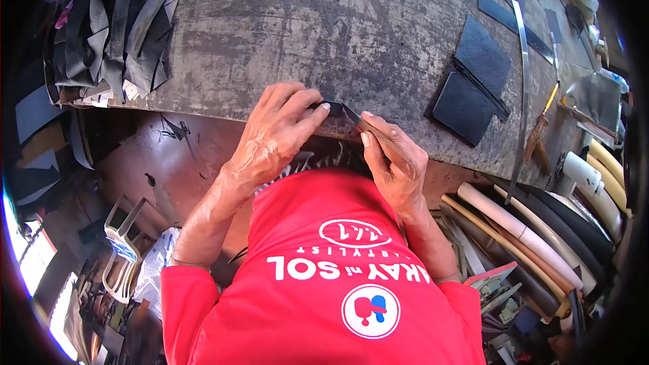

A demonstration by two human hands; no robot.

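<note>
Likely light, firm yet bendable, so best to hold the small black piece [332, 109], at twelve o'clock by the near edge of the table [243, 47], by its nine-o'clock end. Pinching there with the left hand [285, 122], reaching in from eight o'clock; gripping a knife-like tool [351, 115], aimed toward eleven, in the right hand [397, 159], reaching in from four.

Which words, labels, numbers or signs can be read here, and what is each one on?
Red shirt: large white lettering across the front, upside down in this view; legible in part, wording not copied here.
White oval outline on the shirt: characters inside, not copied.
Round white emblem on the shirt: red and blue shapes.
Black piece in the left hand: no readable print.
</note>
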